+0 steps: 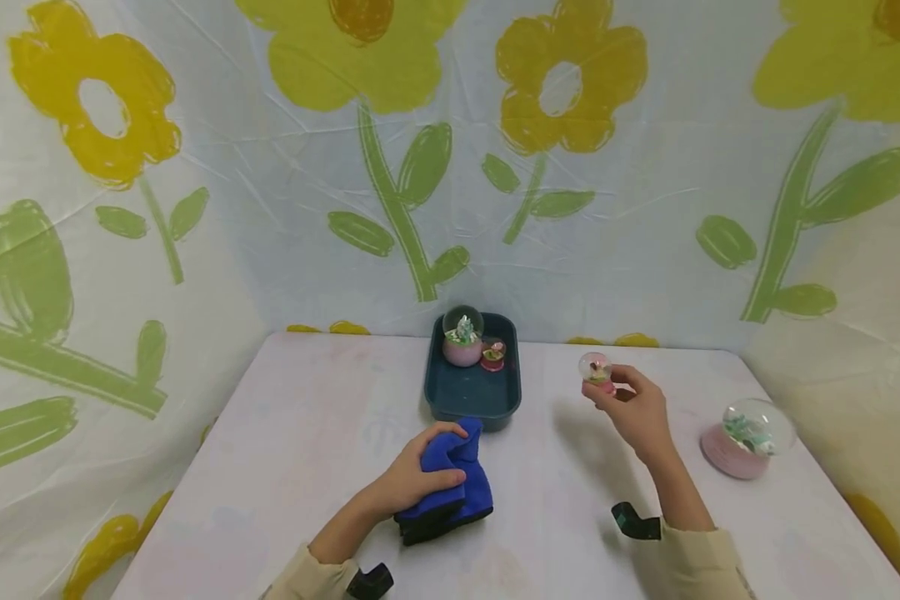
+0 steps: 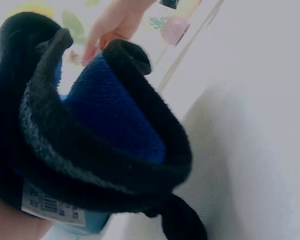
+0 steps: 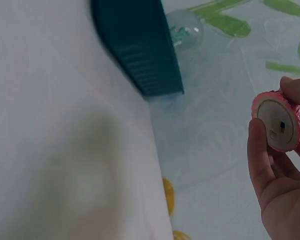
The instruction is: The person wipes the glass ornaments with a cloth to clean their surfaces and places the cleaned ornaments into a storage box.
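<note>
My left hand grips a folded blue cloth with black edging, just in front of the dark teal tray. In the left wrist view the cloth shows its thick dark folds and a white barcode label. My right hand pinches a small snow globe with a pinkish-red base, held above the table right of the tray. The right wrist view shows the underside of this globe's base, round and white, between thumb and fingers.
The tray stands at the table's back middle. Inside are a larger snow globe with a pink base and a small red-based one. A large snow globe lies tilted near the right edge. Flowered fabric hangs behind the table.
</note>
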`<action>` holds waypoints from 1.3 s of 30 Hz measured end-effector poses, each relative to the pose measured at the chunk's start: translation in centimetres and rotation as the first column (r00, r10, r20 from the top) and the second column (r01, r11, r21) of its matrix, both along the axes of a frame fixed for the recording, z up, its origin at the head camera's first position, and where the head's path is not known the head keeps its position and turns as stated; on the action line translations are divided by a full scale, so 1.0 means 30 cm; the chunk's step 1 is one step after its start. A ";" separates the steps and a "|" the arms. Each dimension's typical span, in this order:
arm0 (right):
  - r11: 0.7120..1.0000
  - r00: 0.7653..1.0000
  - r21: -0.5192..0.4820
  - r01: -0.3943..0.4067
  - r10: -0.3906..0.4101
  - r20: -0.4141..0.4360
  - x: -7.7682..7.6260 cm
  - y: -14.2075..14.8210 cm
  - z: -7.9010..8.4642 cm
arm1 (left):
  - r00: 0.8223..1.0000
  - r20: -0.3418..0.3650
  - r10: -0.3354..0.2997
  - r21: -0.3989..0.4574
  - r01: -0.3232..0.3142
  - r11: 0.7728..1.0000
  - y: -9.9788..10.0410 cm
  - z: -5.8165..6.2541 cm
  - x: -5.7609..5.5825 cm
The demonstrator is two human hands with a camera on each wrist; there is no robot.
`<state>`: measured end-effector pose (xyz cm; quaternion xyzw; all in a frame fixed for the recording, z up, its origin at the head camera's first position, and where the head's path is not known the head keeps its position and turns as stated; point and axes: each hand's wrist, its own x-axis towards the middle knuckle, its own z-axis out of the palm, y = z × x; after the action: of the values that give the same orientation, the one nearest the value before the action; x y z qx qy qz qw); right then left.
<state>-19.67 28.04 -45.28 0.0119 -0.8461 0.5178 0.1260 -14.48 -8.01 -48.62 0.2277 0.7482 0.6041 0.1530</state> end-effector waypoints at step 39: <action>0.960 0.962 -0.088 -0.266 0.260 -0.081 0.201 -0.426 0.086 | 0.994 -0.053 0.099 0.244 -0.083 0.966 0.087 0.090 -0.087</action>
<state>-13.63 15.25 -42.72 0.1359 -0.8056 0.5703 0.0855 -17.08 -5.41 -45.91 0.2298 0.6833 0.6893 0.0718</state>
